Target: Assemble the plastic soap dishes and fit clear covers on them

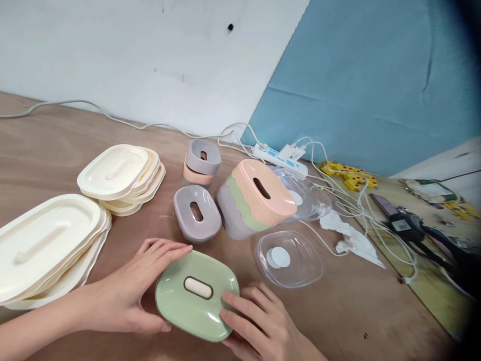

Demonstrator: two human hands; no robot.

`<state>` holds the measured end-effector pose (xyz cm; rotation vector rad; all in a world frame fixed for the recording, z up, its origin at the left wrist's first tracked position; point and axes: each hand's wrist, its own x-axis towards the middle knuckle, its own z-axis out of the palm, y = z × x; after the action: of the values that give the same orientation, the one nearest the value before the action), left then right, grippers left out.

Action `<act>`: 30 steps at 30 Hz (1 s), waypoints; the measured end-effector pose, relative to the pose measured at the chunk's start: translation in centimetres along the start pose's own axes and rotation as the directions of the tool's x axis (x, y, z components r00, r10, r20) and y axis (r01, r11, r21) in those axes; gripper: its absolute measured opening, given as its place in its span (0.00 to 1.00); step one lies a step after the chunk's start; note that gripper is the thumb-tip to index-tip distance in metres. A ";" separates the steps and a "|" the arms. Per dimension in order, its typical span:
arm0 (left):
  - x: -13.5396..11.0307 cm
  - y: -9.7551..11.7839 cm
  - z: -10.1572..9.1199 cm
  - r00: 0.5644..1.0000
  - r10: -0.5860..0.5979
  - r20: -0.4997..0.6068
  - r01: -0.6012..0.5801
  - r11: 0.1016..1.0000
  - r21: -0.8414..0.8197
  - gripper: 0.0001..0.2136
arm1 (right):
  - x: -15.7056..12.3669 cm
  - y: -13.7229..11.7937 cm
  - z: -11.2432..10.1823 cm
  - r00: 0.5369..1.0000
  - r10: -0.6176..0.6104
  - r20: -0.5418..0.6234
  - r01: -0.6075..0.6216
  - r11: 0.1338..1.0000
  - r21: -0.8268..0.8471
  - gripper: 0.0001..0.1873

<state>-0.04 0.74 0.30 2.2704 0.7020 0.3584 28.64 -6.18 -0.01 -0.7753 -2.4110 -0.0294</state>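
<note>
Your left hand and right hand bracket a green oval container that sits on the wooden table, at its near edge. The left hand lies spread, fingers loosely apart, cupping the container's left rim with the thumb beneath the near edge. The right hand rests with extended fingers pressed on the right side of the lid; neither hand is clenched around it. A cream insert fills the lid's central slot. The container appears to be light, rigid moulded plastic with a smooth, rather slippery gloss; it should tolerate firm pressure. The rounded rim on the long sides looks the surest place to take hold of it. Behind it stand a grey container, a tilted stack of grey, green and peach containers and a clear lid. Cream lids are piled at left.
</note>
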 end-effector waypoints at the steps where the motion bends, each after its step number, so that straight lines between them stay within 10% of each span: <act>1: 0.0 0.1 0.0 1.000 0.005 -0.005 -0.005 1.000 0.013 0.45 | 0.1 0.0 0.0 1.000 0.005 -0.009 -0.005 1.000 0.002 0.08; 9: -0.4 0.4 1.3 0.991 -0.107 -0.085 0.113 0.991 0.074 0.49 | -0.3 0.5 -1.2 0.991 0.017 -0.131 -0.027 0.997 -0.072 0.13; 14: -0.4 0.5 1.0 0.994 -0.083 -0.067 0.090 0.989 0.116 0.47 | -0.8 1.8 -3.7 0.913 0.389 -0.120 -0.407 0.856 -0.318 0.12; 21: 0.0 0.8 0.5 0.999 -0.030 -0.037 0.035 0.991 0.132 0.45 | -0.9 2.2 -5.1 0.806 0.589 0.057 -0.563 0.793 -0.235 0.09; 26: 0.0 0.7 0.6 0.998 -0.028 -0.051 0.035 0.991 0.130 0.45 | 0.1 1.9 -6.6 0.814 0.572 -0.102 -0.581 0.795 -0.173 0.13; 30: -0.1 0.4 0.5 1.000 0.009 -0.029 -0.005 0.991 0.132 0.44 | 1.7 1.0 -7.9 0.700 0.617 -0.359 -0.657 0.754 0.014 0.12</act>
<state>0.30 0.17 0.19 2.3968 0.7522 0.3590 32.32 -5.98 7.28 -1.4995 -1.7091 -0.0237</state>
